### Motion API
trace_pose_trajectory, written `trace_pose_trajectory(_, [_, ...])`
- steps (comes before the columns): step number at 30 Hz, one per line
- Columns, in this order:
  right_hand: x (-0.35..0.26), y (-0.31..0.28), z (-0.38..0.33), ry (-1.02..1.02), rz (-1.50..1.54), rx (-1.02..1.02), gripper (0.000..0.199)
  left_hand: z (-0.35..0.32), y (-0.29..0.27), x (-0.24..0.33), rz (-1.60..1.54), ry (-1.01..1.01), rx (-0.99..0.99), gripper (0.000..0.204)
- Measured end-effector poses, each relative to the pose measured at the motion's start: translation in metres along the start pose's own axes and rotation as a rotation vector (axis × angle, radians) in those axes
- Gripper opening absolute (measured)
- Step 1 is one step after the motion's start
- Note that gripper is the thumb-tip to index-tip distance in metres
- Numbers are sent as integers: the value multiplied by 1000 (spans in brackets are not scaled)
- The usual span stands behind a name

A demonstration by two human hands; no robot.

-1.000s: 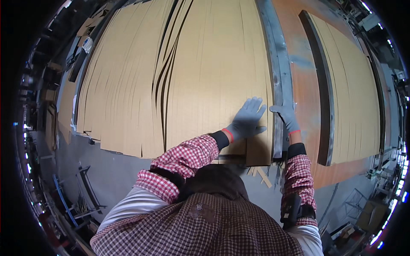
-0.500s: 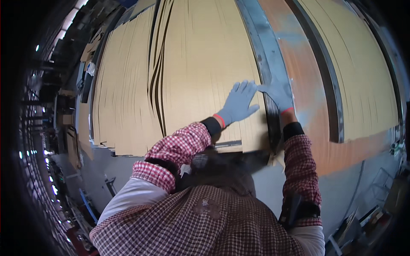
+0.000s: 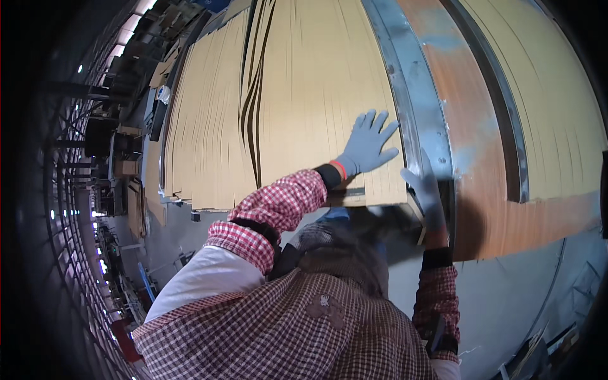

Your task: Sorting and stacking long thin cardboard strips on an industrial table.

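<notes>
A wide row of tan cardboard strips [image 3: 316,82], packed edge to edge, fills the middle of the work surface. My left hand [image 3: 368,144], in a grey glove with a red cuff edge, lies open on the row's near right part, fingers spread. Along the row's right side runs a long blue-grey metal bar [image 3: 405,69]. My right hand [image 3: 427,193], gloved alike, is at the near end of that bar, by the row's near right corner. Its thumb stands apart from the fingers, which reach along the bar and blend with its colour. Nothing shows in either hand.
An orange-brown panel with bluish patches [image 3: 472,114] lies right of the bar. Beyond it a dark metal rail [image 3: 506,126] borders more tan strips [image 3: 544,107]. Dark gaps [image 3: 254,107] split the main row. Grey floor [image 3: 506,297] shows at the near right.
My right hand has drawn back toward me along the metal bar, away from my left hand. My left hand's fingers have spread wider. The whole view has shifted slightly.
</notes>
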State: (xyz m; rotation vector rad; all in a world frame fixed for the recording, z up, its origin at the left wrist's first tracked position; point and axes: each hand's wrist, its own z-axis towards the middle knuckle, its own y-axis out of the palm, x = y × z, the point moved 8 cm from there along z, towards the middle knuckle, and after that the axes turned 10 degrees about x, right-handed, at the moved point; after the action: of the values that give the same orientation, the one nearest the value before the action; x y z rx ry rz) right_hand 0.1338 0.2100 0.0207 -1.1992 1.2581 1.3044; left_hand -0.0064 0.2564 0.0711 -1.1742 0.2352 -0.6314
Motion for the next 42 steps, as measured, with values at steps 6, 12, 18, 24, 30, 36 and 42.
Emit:
trace_pose_trajectory(6, [12,-37,-42,159,-139,335,44,-6,6,-14,46,17,19,66])
trace_pose_trajectory(12, [-21,-30,-64,-283,-438,505,44,-1,11,-11,101,87,-1,67])
trace_pose_trajectory(18, [5,-53,-29,-190,-31,423,32,-1,25,2,107,134,-106,65])
trace_pose_trajectory(24, [82,-41,-111,165,568,567,24,-11,18,-17,74,125,-191,66])
trace_pose_trajectory(30, [86,-19,-130,279,439,520,35,-5,23,-16,22,135,-219,67])
trace_pose_trajectory(36, [28,4,-92,64,307,506,71,4,15,-12,97,123,-164,67])
trace_pose_trajectory(42, [42,30,-88,221,285,635,58,0,15,0,53,39,-67,69])
